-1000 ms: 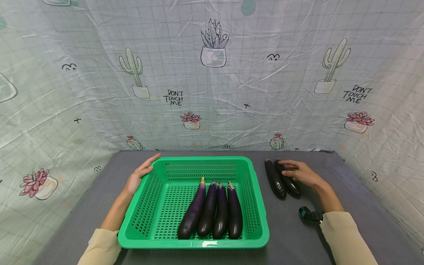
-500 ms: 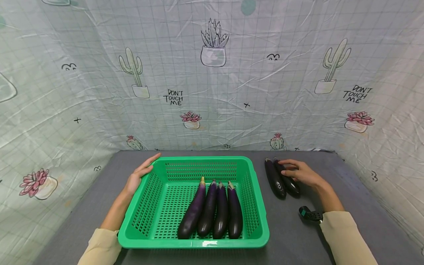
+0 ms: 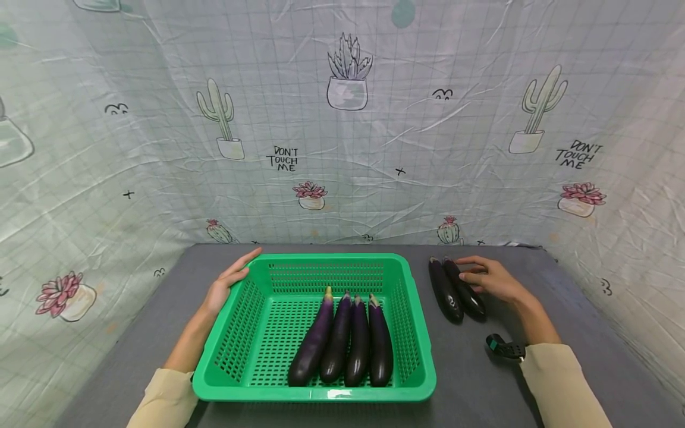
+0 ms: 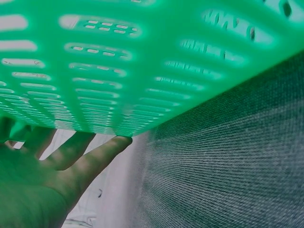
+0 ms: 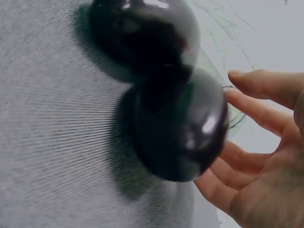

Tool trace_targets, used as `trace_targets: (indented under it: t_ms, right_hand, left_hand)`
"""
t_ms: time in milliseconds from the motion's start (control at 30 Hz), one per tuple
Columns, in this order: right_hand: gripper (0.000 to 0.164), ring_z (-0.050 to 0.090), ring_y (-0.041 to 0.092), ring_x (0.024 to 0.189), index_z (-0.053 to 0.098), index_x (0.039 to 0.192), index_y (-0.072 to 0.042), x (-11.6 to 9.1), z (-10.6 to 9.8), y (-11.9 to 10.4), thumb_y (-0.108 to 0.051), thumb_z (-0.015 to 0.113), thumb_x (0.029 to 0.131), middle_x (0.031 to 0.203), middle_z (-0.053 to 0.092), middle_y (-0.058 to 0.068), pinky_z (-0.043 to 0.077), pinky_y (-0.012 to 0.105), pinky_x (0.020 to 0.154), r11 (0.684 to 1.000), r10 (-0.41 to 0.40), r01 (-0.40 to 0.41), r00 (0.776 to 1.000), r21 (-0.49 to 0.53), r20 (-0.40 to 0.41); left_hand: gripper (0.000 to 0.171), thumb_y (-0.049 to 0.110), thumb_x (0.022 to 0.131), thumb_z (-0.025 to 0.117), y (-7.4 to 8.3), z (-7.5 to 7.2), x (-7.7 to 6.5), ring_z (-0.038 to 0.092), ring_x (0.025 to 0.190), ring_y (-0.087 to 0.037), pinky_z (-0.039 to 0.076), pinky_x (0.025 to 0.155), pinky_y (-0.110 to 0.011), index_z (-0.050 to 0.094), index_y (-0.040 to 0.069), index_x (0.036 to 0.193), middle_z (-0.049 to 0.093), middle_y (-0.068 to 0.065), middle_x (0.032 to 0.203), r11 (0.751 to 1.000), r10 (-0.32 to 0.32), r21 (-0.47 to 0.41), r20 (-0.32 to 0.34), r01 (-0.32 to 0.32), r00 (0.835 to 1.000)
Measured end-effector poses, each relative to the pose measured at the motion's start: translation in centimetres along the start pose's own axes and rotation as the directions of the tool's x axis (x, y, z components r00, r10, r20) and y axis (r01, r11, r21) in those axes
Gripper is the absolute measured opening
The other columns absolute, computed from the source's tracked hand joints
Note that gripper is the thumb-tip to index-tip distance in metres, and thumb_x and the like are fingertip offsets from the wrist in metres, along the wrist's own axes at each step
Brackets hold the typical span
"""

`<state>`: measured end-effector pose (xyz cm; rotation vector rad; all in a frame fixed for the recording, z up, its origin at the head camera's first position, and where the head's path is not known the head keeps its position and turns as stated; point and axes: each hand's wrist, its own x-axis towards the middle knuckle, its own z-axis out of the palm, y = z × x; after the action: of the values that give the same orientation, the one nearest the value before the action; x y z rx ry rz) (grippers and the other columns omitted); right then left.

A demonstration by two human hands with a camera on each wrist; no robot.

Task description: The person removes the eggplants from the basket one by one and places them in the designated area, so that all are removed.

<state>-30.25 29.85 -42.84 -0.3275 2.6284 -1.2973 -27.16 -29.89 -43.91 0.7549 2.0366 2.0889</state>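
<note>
A green plastic basket (image 3: 225,389) stands on the table in the head view. Several dark purple eggplants (image 3: 307,351) lie side by side in its right half. My left hand (image 3: 218,291) rests along the basket's left side, fingers extended; the left wrist view shows the fingers (image 4: 102,154) against the slotted wall. Right of the basket, two more eggplants lie together: one nearer the basket (image 3: 444,291) and one farther right (image 3: 467,294). My right hand (image 3: 495,279) is beside the right-hand one. In the right wrist view its fingers touch the eggplant (image 5: 183,128), with the thumb raised.
The grey tabletop (image 3: 460,374) runs under the basket and hands. A black strap-like device (image 3: 505,346) sits by the right sleeve. Behind and around the table hangs a sheet (image 3: 374,196) printed with cacti.
The head view has shifted very slightly. My right fingers have drawn back a little to the right over the outer eggplant. The left hand and the basket stay where they were.
</note>
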Motion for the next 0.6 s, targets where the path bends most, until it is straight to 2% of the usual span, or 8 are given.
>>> trace_targets:
  t_ms: [167,233,367,467,600]
  right_hand:
    - [0.055,0.052,0.051,0.133,0.045,0.152,0.004,-0.4,-0.3,-1.1,-0.027,0.057,0.108,0.152,0.044,0.035,0.058,0.054,0.096,0.999,-0.017,0.019,0.998,0.031,-0.068]
    - [0.056,0.051,0.051,0.134,0.045,0.153,0.002,-0.6,-0.4,-1.8,-0.029,0.057,0.108,0.152,0.044,0.034,0.057,0.055,0.099,0.999,-0.023,0.027,0.996,0.037,-0.085]
    - [0.054,0.052,0.05,0.134,0.046,0.153,-0.001,-1.0,-0.4,-3.6,-0.031,0.055,0.109,0.15,0.047,0.033,0.056,0.056,0.1,0.997,-0.065,0.069,0.991,0.028,-0.113]
    - [0.052,0.054,0.049,0.132,0.046,0.153,-0.002,-1.4,-0.4,-5.2,-0.029,0.055,0.109,0.15,0.049,0.03,0.058,0.05,0.098,0.994,-0.108,0.111,0.986,0.014,-0.123]
    - [0.053,0.056,0.046,0.13,0.046,0.153,-0.005,-2.3,-0.1,-7.9,-0.031,0.056,0.109,0.15,0.05,0.025,0.06,0.038,0.094,0.987,-0.16,0.161,0.981,0.003,-0.108]
  left_hand:
    - [0.054,0.016,0.115,0.025,0.0,0.0,-0.1,0.058,0.131,-0.001,0.053,0.102,-0.02,0.013,0.0,0.165,0.027,0.009,0.164,0.997,-0.003,0.072,-0.03,0.005,1.0]
    - [0.054,0.016,0.115,0.025,0.0,0.0,0.0,0.057,0.131,-0.001,0.053,0.102,-0.02,0.013,-0.001,0.165,0.028,0.01,0.164,0.997,-0.006,0.075,-0.034,0.008,0.999]
    - [0.055,0.015,0.115,0.025,0.0,-0.1,0.0,0.059,0.13,-0.004,0.054,0.102,-0.022,0.01,-0.001,0.165,0.035,0.021,0.154,1.0,-0.007,0.027,-0.02,0.008,1.0]
    - [0.054,0.014,0.115,0.024,-0.1,-0.1,-0.1,0.06,0.13,-0.005,0.054,0.102,-0.022,0.011,0.0,0.166,0.037,0.023,0.153,1.0,0.004,0.021,-0.009,-0.004,1.0]
    - [0.054,0.013,0.115,0.023,-0.2,-0.2,-0.1,0.061,0.13,-0.007,0.055,0.102,-0.024,0.011,0.002,0.166,0.039,0.018,0.157,1.0,0.012,-0.01,0.008,-0.012,1.0]
